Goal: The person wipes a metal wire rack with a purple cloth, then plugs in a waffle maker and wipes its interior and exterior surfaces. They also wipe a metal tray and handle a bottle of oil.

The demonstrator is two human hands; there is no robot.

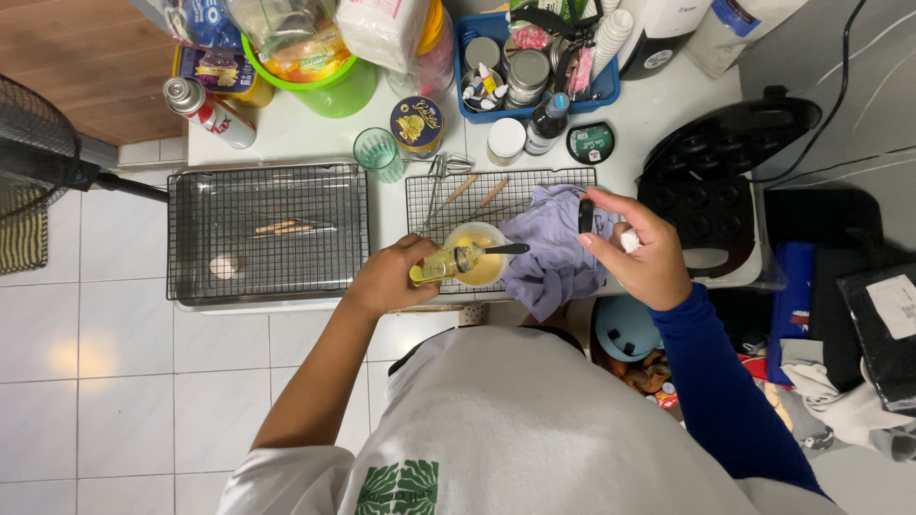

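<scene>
Bottle point(441, 264) over bowl point(477, 256), table edge

Pretty bright overall, even indoor light coming from above, colours look natural. There's a soft glare patch on the glossy floor tiles point(72, 355) near the left edge, so the lamp sits somewhere overhead. Shadows are weak and short, mostly a dim band under the front edge of the white tabletop point(286, 133). The dark doughnut maker point(711, 181) at the tabletop's right end swallows detail in its black lid. Focus is decent mid-frame; the right hand point(637, 250) looks slightly smeared. Wide lens bends the corners a bit, and the fan point(33, 162) at the left looks soft
</scene>
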